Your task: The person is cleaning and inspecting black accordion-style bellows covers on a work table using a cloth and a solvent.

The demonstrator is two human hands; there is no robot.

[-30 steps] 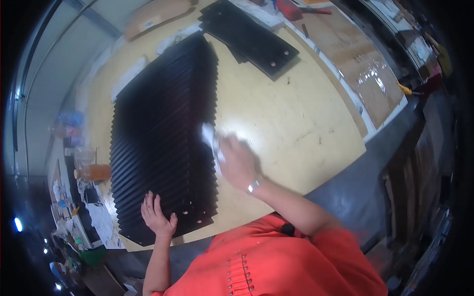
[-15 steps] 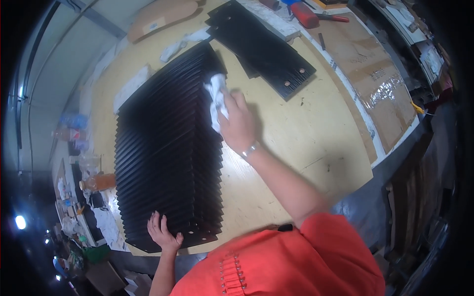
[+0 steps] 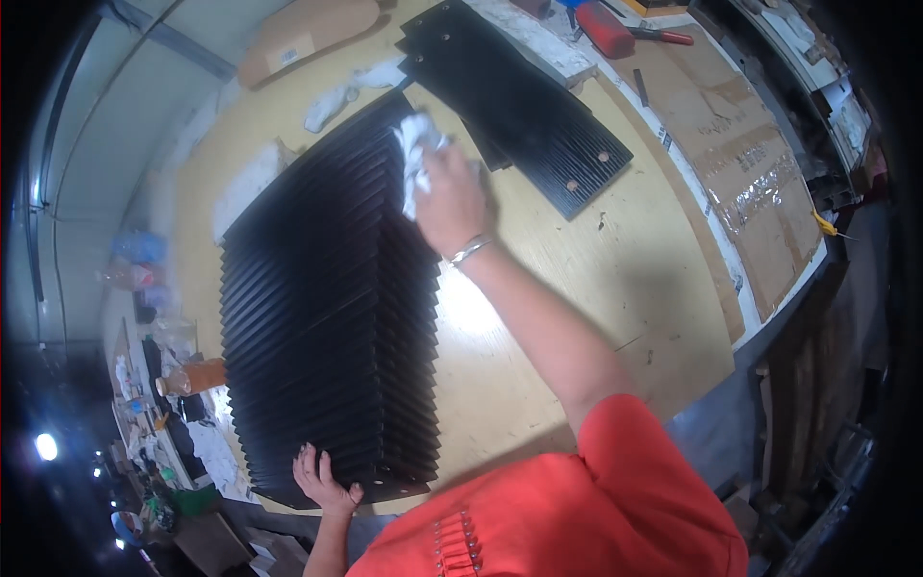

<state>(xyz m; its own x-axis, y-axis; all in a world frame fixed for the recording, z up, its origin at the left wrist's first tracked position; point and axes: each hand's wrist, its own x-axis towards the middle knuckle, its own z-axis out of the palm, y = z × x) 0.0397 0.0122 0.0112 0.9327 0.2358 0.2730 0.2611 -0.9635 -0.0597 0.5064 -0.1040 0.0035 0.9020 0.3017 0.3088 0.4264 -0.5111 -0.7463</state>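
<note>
A large black pleated bellows cover [image 3: 308,279] lies lengthwise on the pale wooden tabletop [image 3: 577,317]. Near its far right corner, my right hand [image 3: 452,202] presses a crumpled white cloth [image 3: 418,154] against the pleated side. The fingers are closed around the cloth, and part of it bunches out beyond them. At the near end, my left hand [image 3: 327,481] rests on the cover with its fingers spread and nothing in them. To the right of the cloth, a second black pleated piece [image 3: 524,106] with holes at its ends lies flat.
Flattened cardboard [image 3: 740,163] covers the right side, with a red-handled tool [image 3: 611,34] at its far end. A bottle of amber liquid [image 3: 192,377] lies beside the cover's left edge. Another white cloth [image 3: 351,91] and a brown cardboard piece [image 3: 308,43] are at the far side.
My right hand has moved the white cloth farther along the cover's right side, away from me. My left hand stays at the near end; the whole view has shifted slightly.
</note>
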